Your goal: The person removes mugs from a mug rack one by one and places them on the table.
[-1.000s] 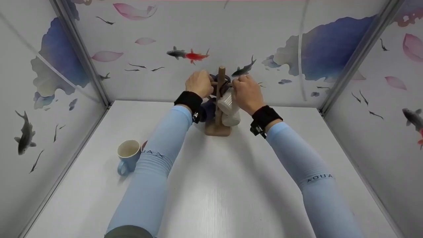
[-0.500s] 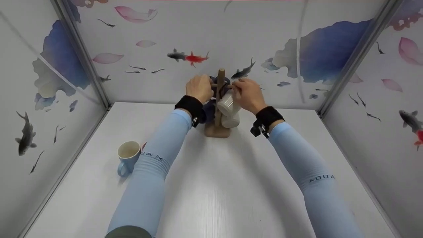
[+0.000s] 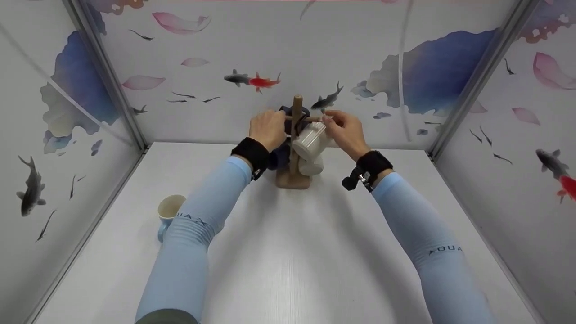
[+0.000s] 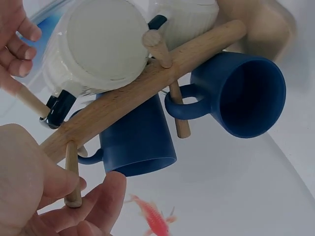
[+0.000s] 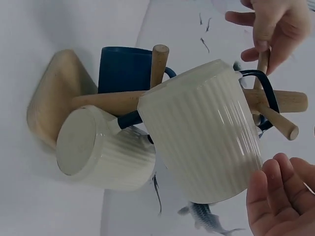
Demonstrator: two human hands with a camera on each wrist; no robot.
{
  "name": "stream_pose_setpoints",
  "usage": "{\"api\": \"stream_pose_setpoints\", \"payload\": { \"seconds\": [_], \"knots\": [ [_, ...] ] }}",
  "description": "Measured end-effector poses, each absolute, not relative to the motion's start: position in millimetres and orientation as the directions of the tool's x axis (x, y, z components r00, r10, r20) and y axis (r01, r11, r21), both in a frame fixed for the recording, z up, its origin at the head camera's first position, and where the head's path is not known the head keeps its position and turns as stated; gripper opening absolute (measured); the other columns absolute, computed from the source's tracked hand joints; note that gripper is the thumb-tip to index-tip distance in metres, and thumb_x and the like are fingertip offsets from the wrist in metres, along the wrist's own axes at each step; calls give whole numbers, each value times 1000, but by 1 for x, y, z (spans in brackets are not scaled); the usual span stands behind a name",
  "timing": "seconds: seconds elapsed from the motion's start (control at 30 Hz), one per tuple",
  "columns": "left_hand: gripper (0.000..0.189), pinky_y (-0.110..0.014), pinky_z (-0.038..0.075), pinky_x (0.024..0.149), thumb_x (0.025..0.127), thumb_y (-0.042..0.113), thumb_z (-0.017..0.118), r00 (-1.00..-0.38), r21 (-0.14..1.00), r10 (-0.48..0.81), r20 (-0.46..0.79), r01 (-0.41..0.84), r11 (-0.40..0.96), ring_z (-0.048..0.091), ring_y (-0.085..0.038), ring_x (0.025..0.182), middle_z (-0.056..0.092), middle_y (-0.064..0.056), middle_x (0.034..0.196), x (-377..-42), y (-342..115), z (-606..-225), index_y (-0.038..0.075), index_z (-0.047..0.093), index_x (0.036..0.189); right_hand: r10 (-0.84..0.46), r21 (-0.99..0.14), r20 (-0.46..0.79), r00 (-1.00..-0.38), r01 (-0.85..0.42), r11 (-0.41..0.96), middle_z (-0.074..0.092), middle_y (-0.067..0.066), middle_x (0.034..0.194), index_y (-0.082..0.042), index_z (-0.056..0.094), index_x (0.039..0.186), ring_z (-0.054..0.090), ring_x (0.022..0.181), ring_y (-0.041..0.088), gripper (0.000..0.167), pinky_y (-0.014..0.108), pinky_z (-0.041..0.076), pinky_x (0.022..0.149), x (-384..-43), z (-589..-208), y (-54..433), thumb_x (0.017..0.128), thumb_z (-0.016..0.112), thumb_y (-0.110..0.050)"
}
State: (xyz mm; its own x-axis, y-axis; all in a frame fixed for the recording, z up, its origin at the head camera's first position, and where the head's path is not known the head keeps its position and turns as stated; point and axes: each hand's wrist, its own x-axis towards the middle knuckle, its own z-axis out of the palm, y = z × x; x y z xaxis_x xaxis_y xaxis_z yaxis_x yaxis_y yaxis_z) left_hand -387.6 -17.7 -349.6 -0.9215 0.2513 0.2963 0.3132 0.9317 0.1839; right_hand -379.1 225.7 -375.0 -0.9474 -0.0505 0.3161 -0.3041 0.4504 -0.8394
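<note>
A wooden mug tree [image 3: 293, 181] stands at the back of the table with mugs hung on its pegs. My left hand [image 3: 268, 129] pinches an upper peg [image 4: 72, 169] on the left side, thumb and fingers around it. On the opposite peg [image 5: 281, 123] a white ribbed mug [image 5: 202, 132] hangs tilted by its dark handle. My right hand [image 3: 346, 132] is beside that mug, fingers loosely extended [image 5: 275, 189] close to its rim and the peg's end. Below hangs a second white mug [image 5: 106, 150]. Two dark blue mugs, one upper [image 4: 138, 135] and one lower [image 4: 241, 96], hang on other pegs.
A light blue mug [image 3: 167, 213] with a cream inside stands on the white table [image 3: 288, 252] at the left, partly covered by my left sleeve [image 3: 198, 220]. Printed panels [image 3: 252, 40] with metal corner posts enclose the back and both sides.
My right hand has shifted slightly right and loosened its fingers, leaving the white mug hanging in fuller view. The left hand stays at its peg; its sleeve now covers more of the light blue mug.
</note>
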Motion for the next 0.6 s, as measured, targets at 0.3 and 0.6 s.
{"api": "stream_pose_setpoints", "payload": {
  "seconds": [0.3,0.6],
  "knots": [
    [21,-54,67,92,105,16,73,-924,175,250,290,308,935,79,-38,109,81,-17,121,-390,-15,-350,6,79,123,145,-993,54,-988,-37,115,63,7,138,-5,57,159,69,123,23,66,40,61,110,-381,-395,245,110,69,-47],
    [74,-53,68,90,106,23,69,-944,104,215,252,247,963,81,-38,106,76,-22,139,-376,-10,-358,-5,41,169,6,-968,-195,-981,192,-161,26,24,185,-9,11,180,41,169,39,102,44,45,133,-378,-413,243,109,67,-57]
  ]
}}
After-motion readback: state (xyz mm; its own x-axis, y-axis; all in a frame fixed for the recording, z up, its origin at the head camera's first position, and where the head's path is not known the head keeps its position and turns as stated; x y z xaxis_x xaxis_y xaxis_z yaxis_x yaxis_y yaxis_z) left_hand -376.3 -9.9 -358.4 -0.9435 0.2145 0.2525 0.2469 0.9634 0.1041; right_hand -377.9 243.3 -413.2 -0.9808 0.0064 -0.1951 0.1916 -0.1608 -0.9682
